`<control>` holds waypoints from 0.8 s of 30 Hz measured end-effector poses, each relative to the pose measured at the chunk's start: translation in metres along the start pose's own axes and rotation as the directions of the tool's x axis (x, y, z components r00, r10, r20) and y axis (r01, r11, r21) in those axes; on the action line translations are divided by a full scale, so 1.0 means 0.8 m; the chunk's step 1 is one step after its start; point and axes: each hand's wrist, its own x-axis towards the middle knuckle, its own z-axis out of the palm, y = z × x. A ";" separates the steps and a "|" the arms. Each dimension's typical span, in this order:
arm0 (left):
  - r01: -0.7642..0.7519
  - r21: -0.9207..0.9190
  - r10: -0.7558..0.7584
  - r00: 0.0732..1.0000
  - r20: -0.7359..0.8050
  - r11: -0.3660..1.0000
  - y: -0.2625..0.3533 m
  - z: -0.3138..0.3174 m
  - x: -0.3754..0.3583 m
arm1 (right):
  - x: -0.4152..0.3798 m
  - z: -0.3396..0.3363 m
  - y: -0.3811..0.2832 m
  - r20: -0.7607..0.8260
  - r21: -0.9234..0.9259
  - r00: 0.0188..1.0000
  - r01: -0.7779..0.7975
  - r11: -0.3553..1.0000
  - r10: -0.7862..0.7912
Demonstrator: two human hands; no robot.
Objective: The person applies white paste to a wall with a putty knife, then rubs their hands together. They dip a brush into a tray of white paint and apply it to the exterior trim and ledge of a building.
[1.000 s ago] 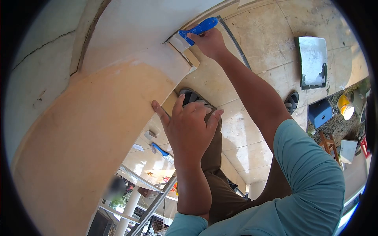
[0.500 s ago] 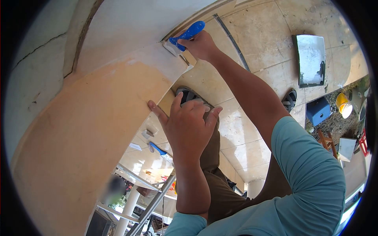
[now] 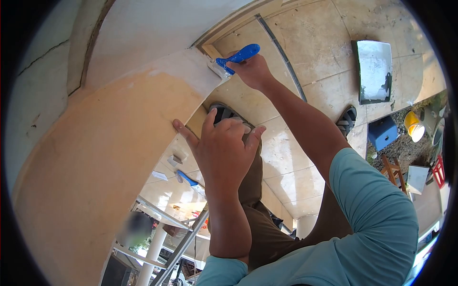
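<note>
My right hand is closed around the blue handle of a putty knife. Its whitish blade lies against the pale patch at the wall's edge, near the corner by the frame. My left hand is open, back up, with its fingers spread and some white smears on the fingertips. Its outermost finger touches the edge of the peach-coloured wall. A second blue-handled tool lies on the tiled floor beyond my left wrist, its far end partly hidden by the forearm.
A tray smeared with white lies on the tiles at the right. Past the floor's edge stand a blue stool and a yellow container. A metal ladder is at the lower left. A dark strip runs across the floor.
My right hand has moved the putty knife down and to the right along the wall's edge, away from the corner. My left hand stays by the edge as the view shifts slightly.
</note>
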 end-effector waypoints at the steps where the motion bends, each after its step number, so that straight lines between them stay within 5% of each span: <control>1: -0.002 0.009 0.001 1.000 0.001 1.000 0.000 0.001 0.000 | -0.001 0.002 -0.004 0.023 -0.032 0.999 0.032 0.999 -0.032; 2: -0.003 0.019 0.003 1.000 0.003 1.000 -0.001 0.000 -0.001 | 0.000 -0.001 -0.004 0.021 -0.031 0.999 0.033 0.999 -0.032; 4: -0.011 0.021 0.011 1.000 -0.002 1.000 -0.001 0.000 -0.001 | 0.003 -0.009 -0.004 0.006 0.524 0.998 -0.056 0.850 0.062; 5: -0.017 0.021 0.018 1.000 -0.009 1.000 0.000 0.000 -0.002 | 0.004 -0.009 0.002 0.009 0.520 0.998 -0.058 0.852 0.062; 7: -0.019 0.013 0.019 1.000 -0.002 1.000 0.004 0.000 -0.005 | 0.003 -0.008 0.013 -0.081 0.137 0.995 -0.046 0.989 0.058; 10: -0.019 0.012 0.019 0.999 0.050 1.000 0.009 -0.002 -0.004 | -0.026 0.009 -0.033 0.033 0.155 0.996 -0.089 0.984 0.085; 12: -0.002 0.009 0.001 0.993 0.118 1.000 0.014 0.000 -0.009 | -0.044 -0.003 -0.078 0.089 0.301 0.995 -0.075 0.951 0.050; 15: 0.017 -0.031 -0.006 0.950 0.313 0.999 0.023 0.002 -0.012 | -0.047 -0.012 -0.103 0.178 0.742 0.984 -0.120 0.660 -0.021; 17: -0.008 -0.042 0.025 0.904 0.427 0.999 0.029 0.000 -0.011 | -0.017 -0.009 -0.062 0.169 0.700 0.982 -0.176 0.692 0.079; 21: -0.028 -0.082 0.055 0.938 0.343 0.996 0.029 0.003 -0.012 | 0.020 -0.018 -0.006 0.031 0.503 0.963 -0.247 0.828 0.269; 24: 0.005 -0.073 0.023 0.922 0.386 0.997 0.026 0.006 -0.016 | -0.005 0.002 -0.055 0.063 0.322 0.990 -0.137 0.937 0.123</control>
